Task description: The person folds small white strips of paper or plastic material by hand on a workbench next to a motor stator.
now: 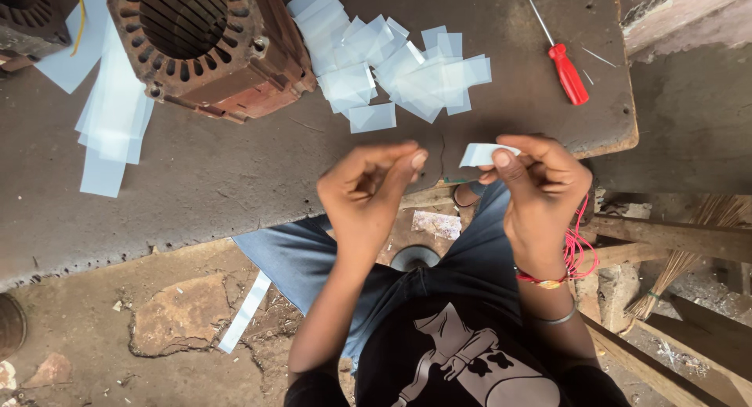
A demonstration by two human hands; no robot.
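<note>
1 paper slip [479, 153] pinched at right hand [540, 189] fingertips.

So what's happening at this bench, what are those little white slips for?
A person sits at a worn table, folding or shaping a small pale slip pinched in the right hand. The left hand is raised beside it with fingertips pinched together; whether it holds anything is hard to tell. A heap of cut slips lies ahead, next to a rusty motor stator, longer strips and a red screwdriver. What the slips are for isn't shown.
</note>
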